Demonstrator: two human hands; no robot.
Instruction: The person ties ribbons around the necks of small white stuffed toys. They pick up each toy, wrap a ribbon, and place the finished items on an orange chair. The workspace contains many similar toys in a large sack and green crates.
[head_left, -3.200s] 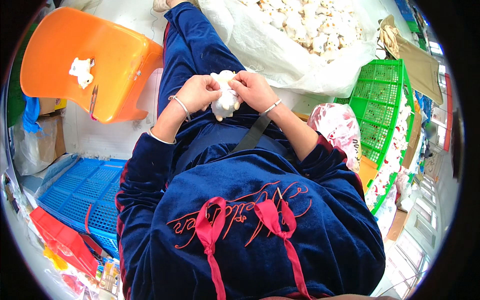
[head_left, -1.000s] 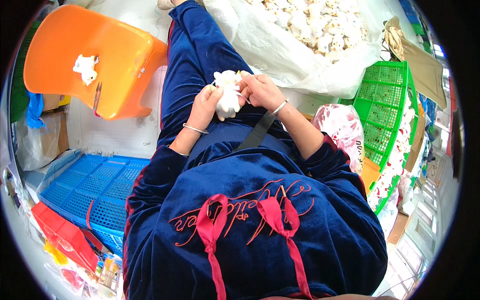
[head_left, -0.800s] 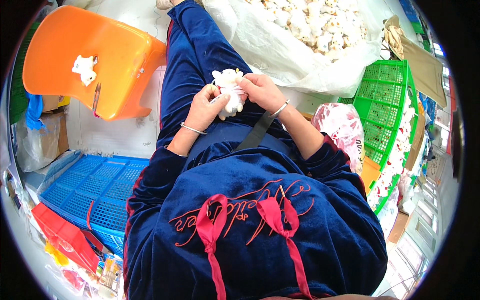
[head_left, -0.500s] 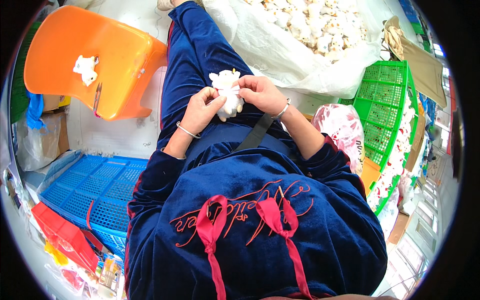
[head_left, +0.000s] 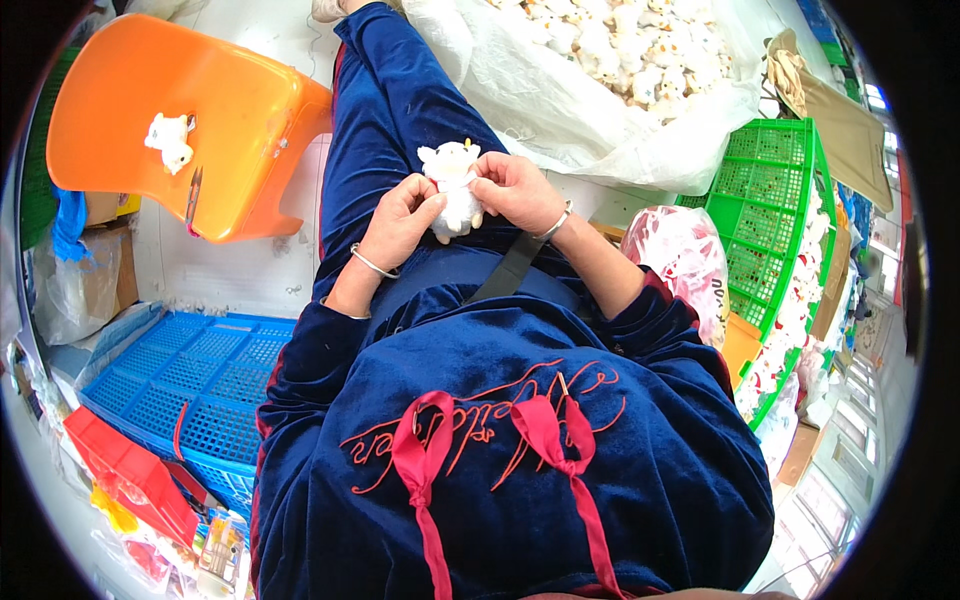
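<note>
Clear bag (head_left: 590, 95): I see it full of white plush toys.
Green crate (head_left: 775, 210): more toys inside.
My grip: left hand (head_left: 402, 215) and right hand (head_left: 512, 188) both clasp a white plush cow (head_left: 453, 185).

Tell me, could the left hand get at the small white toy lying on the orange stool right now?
Probably yes, but not freely: the left hand is gripping the plush toy together with the right hand. The stool toy lies uncovered on that side, nothing between.

Small white plush toy (head_left: 453, 188), horned head up, upright over lap, held between both hands
</note>
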